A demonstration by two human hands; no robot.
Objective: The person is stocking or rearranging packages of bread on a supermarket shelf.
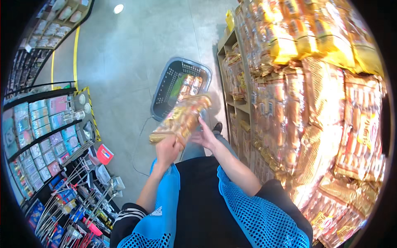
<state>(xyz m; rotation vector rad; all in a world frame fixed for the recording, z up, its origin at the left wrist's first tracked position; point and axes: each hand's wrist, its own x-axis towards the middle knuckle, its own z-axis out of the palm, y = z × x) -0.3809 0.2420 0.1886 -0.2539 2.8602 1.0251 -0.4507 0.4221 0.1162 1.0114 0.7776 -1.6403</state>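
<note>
My left hand [169,152] grips the near end of a gold-wrapped pack of snack rolls [183,119], blurred by motion. My right hand [205,136] is at the pack's right side with its fingers spread; whether they bear any of its weight cannot be made out. Beneath and beyond the pack, a dark grey plastic shopping basket [159,88] stands on the floor. Inside it lie wrapped snack packs [190,85] and something green [176,87]. The held pack hides the basket's near right part.
Stacked gold snack packs [288,124] rise close on my right, above a wooden shelf unit [237,104]. On the left, a rack [46,130] holds flat packaged goods, with hanging tools [74,198] nearer me. Yellow tape [75,59] marks the grey floor [124,62]. My shoe [218,127] is beside the shelves.
</note>
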